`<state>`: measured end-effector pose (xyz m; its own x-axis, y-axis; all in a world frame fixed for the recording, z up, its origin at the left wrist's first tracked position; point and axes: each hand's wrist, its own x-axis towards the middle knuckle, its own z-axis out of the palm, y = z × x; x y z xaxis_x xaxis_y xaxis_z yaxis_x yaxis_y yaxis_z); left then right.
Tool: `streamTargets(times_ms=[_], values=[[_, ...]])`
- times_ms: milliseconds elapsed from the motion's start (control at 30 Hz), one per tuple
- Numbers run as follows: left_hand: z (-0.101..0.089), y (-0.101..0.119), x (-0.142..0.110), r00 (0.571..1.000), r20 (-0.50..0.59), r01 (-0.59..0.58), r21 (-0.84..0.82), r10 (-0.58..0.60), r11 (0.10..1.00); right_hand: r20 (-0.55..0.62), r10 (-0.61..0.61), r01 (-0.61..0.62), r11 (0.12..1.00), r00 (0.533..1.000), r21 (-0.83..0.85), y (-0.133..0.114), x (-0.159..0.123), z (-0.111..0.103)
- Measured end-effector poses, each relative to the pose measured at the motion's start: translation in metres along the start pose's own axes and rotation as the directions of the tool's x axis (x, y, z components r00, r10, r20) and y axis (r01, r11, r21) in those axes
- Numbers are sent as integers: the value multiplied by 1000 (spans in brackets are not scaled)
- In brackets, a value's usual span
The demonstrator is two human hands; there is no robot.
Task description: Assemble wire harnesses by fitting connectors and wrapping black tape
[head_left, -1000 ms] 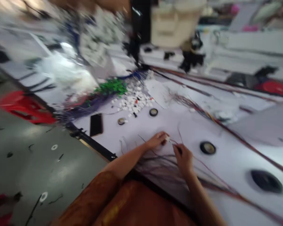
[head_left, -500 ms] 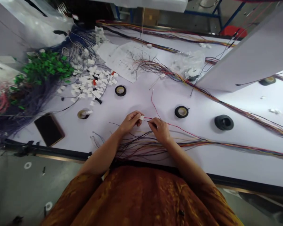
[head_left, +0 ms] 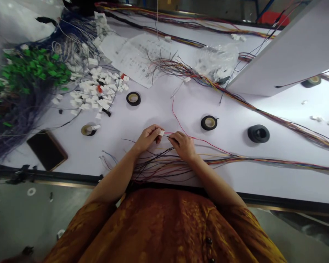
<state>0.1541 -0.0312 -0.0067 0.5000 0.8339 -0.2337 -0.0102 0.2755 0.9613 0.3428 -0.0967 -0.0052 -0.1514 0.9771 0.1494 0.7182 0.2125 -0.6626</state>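
Between thumb and fingers, my left hand (head_left: 148,138) pinches a small white connector housing (head_left: 161,133). A red wire (head_left: 168,133) runs from the housing toward my right hand (head_left: 184,145). That hand is closed on a thin dark wire, its tip (head_left: 166,136) pointing at the housing; whether the tip is inside the housing I cannot tell. Another red wire (head_left: 177,117) curves up beyond my right hand. Below both hands, loose ends of a wire bundle (head_left: 159,166) fan out along the near edge, and the bundle runs off to the right.
Black tape rolls (head_left: 133,98) (head_left: 208,122) (head_left: 258,133) lie around the hands. At left are a phone (head_left: 47,150), a pile of white connectors (head_left: 94,95) and green connectors (head_left: 38,65). Printed sheets (head_left: 134,54) and a second wire harness (head_left: 244,103) lie farther back, beside a grey panel (head_left: 285,51).
The view has shifted, so the table's contents sit slightly higher and mostly farther left. Both hands keep their grips, with the dark wire's tip still close to the white housing.
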Motion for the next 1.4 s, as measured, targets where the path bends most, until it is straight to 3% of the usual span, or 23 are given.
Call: streamTargets(times_ms=[533,767,900,1067,1233,1400], values=[[2,-1,2,999,-21,-46,19,46,999,141,43,-35,997,989,-62,0,7,-10],[3,-3,-3,992,-26,-116,210,124,971,193,14,-16,1000,981,10,8,6,-12],[5,-1,-5,996,1,-85,226,87,970,194,-24,7,996,981,87,14,5,-11],[9,-1,-5,998,3,-67,348,70,935,182,9,-4,1000,983,-25,11,6,-1],[11,-7,-4,996,-49,-65,213,77,975,96,8,-14,998,995,59,13,3,1],[15,-6,-7,995,-34,-80,339,97,937,92,-32,31,999,995,20,15,1,7]])
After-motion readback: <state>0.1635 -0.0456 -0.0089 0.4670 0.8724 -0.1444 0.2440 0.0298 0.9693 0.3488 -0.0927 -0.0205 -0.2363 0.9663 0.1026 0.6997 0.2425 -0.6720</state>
